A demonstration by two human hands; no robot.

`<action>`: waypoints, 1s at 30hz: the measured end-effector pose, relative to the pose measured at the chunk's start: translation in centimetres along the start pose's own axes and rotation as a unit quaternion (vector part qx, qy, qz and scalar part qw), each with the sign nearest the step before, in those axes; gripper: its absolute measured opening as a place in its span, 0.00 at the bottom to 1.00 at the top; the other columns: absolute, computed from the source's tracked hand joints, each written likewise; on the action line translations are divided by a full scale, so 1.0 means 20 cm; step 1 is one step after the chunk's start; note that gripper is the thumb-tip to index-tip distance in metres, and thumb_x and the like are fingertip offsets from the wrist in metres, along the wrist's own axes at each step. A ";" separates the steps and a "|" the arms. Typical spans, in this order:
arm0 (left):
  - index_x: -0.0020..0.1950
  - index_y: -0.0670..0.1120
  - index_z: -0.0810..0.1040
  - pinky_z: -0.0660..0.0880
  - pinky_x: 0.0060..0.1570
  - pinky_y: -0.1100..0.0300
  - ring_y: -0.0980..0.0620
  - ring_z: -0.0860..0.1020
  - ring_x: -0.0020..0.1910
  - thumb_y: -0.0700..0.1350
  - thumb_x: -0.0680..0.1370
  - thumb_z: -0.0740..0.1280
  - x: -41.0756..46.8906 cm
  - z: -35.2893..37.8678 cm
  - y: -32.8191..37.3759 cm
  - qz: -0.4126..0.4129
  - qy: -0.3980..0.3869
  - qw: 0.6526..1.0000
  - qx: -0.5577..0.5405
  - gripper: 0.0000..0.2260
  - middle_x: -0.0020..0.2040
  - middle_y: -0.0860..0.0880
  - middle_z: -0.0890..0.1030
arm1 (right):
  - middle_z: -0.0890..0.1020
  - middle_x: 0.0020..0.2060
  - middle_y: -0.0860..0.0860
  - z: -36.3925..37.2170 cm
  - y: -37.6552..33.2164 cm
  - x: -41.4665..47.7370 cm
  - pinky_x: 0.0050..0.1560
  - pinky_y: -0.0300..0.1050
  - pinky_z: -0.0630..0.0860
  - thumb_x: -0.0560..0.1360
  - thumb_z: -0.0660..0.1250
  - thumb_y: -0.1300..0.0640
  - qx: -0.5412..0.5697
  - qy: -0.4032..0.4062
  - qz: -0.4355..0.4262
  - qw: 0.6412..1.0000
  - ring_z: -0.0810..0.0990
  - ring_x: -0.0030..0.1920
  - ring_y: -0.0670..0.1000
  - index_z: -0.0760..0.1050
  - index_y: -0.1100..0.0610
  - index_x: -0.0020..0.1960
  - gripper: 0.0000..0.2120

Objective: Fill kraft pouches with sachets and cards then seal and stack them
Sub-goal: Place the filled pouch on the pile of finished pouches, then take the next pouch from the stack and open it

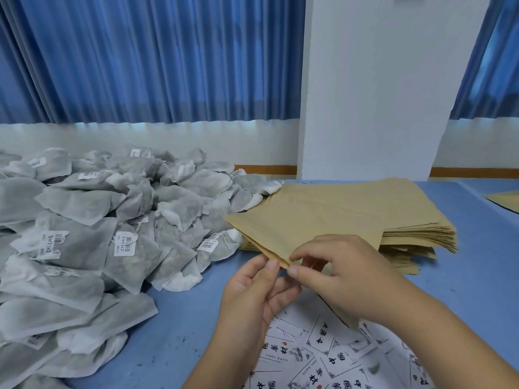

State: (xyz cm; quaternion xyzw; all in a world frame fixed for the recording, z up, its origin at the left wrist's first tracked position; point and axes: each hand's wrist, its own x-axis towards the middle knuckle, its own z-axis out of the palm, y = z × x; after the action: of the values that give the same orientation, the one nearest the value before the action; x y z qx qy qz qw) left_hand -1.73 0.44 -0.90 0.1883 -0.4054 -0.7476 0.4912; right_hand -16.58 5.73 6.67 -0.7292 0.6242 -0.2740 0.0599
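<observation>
While flat, kraft pouch (pixel 303 228) corner between left grip (pixel 252 287) and right grip (pixel 345 268).

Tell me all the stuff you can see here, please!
sachets: a heap, too many to count, grey-white with white tags, left side
kraft pouch: one, brown, held up in the middle
pouch stack: one, brown, behind the held pouch
more pouches: count unclear, brown, far right edge
cards: many, white with black writing, nearest the person
table: one, blue, under it all
curtains: blue, at the back
pillar: one, white, between the curtains
left hand: pinches the held pouch's near corner
right hand: pinches the same corner
</observation>
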 end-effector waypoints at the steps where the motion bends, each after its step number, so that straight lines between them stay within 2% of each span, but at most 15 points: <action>1: 0.51 0.46 0.84 0.80 0.45 0.56 0.43 0.83 0.52 0.47 0.72 0.72 0.00 0.00 0.00 0.004 0.007 1.000 0.011 0.10 0.56 0.38 0.82 | 0.81 0.40 0.40 0.00 0.00 0.00 0.47 0.48 0.76 0.72 0.63 0.40 0.007 0.001 0.000 1.000 0.78 0.43 0.41 0.81 0.44 0.48 0.13; 3: 0.48 0.47 0.85 0.80 0.42 0.58 0.45 0.84 0.47 0.45 0.76 0.69 -0.01 0.01 0.00 0.011 0.020 0.999 0.038 0.05 0.52 0.39 0.84 | 0.81 0.39 0.40 -0.01 -0.01 0.00 0.47 0.48 0.76 0.71 0.62 0.40 0.015 0.004 0.002 1.000 0.78 0.43 0.41 0.81 0.44 0.47 0.13; 6: 0.45 0.43 0.82 0.81 0.40 0.56 0.47 0.84 0.41 0.42 0.79 0.65 -0.02 0.02 0.00 0.018 0.043 0.996 0.070 0.08 0.45 0.41 0.85 | 0.80 0.39 0.40 0.00 -0.02 -0.01 0.46 0.47 0.75 0.73 0.62 0.43 -0.021 0.004 -0.003 1.000 0.77 0.43 0.42 0.81 0.45 0.46 0.11; 8: 0.46 0.40 0.78 0.81 0.40 0.55 0.47 0.84 0.40 0.45 0.76 0.69 -0.02 0.05 0.00 0.030 0.060 0.994 0.086 0.08 0.42 0.41 0.84 | 0.80 0.38 0.43 0.01 -0.03 -0.01 0.45 0.46 0.74 0.76 0.59 0.44 -0.083 0.001 -0.020 0.996 0.76 0.42 0.44 0.80 0.47 0.46 0.12; 10: 0.47 0.37 0.75 0.81 0.39 0.55 0.46 0.84 0.42 0.49 0.69 0.73 -0.04 0.07 0.01 0.042 0.065 0.992 0.104 0.18 0.43 0.39 0.83 | 0.79 0.36 0.46 0.01 -0.04 -0.02 0.43 0.47 0.73 0.77 0.56 0.45 -0.133 0.007 -0.040 0.990 0.75 0.40 0.47 0.78 0.50 0.44 0.15; 12: 0.46 0.36 0.74 0.81 0.38 0.56 0.47 0.83 0.41 0.50 0.65 0.75 -0.05 0.08 0.02 0.042 0.073 0.991 0.104 0.21 0.41 0.39 0.82 | 0.77 0.34 0.47 0.01 -0.06 -0.02 0.41 0.48 0.73 0.77 0.55 0.45 -0.144 0.012 -0.050 0.988 0.74 0.38 0.48 0.76 0.52 0.42 0.15; 14: 0.45 0.35 0.74 0.81 0.38 0.56 0.48 0.83 0.38 0.49 0.67 0.74 -0.05 0.08 0.03 0.032 0.074 0.991 0.102 0.19 0.38 0.39 0.82 | 0.77 0.33 0.47 0.00 -0.06 -0.02 0.41 0.48 0.73 0.77 0.55 0.46 -0.144 0.014 -0.057 0.988 0.74 0.37 0.48 0.76 0.51 0.41 0.15; 17: 0.46 0.34 0.76 0.81 0.38 0.57 0.50 0.81 0.33 0.42 0.74 0.70 -0.05 0.08 0.05 0.022 0.066 0.992 0.105 0.11 0.34 0.43 0.81 | 0.79 0.33 0.47 0.00 -0.05 -0.02 0.40 0.48 0.73 0.76 0.57 0.46 -0.110 0.027 -0.055 0.992 0.75 0.38 0.48 0.78 0.52 0.40 0.15; 20: 0.47 0.34 0.76 0.80 0.37 0.59 0.51 0.81 0.31 0.37 0.77 0.67 -0.06 0.08 0.05 0.014 0.073 0.990 0.118 0.05 0.33 0.44 0.81 | 0.80 0.32 0.48 0.01 -0.03 -0.02 0.39 0.47 0.73 0.73 0.61 0.47 -0.067 0.032 -0.037 0.997 0.77 0.36 0.48 0.80 0.53 0.39 0.13; 23: 0.46 0.32 0.73 0.80 0.36 0.59 0.48 0.82 0.33 0.35 0.75 0.67 -0.05 0.07 0.04 0.010 0.101 0.986 0.136 0.06 0.35 0.40 0.81 | 0.79 0.28 0.44 0.01 0.00 -0.02 0.35 0.43 0.72 0.71 0.65 0.51 -0.024 0.045 -0.029 0.998 0.76 0.34 0.47 0.80 0.51 0.35 0.09; 26: 0.43 0.37 0.73 0.82 0.40 0.52 0.43 0.83 0.36 0.37 0.74 0.68 -0.04 0.06 0.04 0.006 0.112 0.981 0.161 0.05 0.37 0.37 0.81 | 0.77 0.26 0.43 0.03 0.01 -0.02 0.31 0.35 0.68 0.70 0.68 0.55 -0.007 0.061 -0.031 0.998 0.76 0.33 0.46 0.78 0.51 0.32 0.09; 30: 0.42 0.38 0.73 0.80 0.49 0.41 0.40 0.84 0.38 0.43 0.67 0.70 -0.04 0.06 0.04 0.005 0.111 0.980 0.165 0.11 0.42 0.34 0.82 | 0.76 0.26 0.39 0.03 0.02 -0.01 0.32 0.31 0.67 0.70 0.69 0.57 0.008 0.070 -0.036 0.997 0.75 0.33 0.42 0.73 0.46 0.28 0.14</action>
State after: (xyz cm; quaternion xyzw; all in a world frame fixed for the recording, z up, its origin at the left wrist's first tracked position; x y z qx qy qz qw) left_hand -1.78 1.59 0.37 0.3460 -0.4673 -0.6425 0.4991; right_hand -16.65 5.77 5.97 -0.7295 0.5981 -0.3317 0.0123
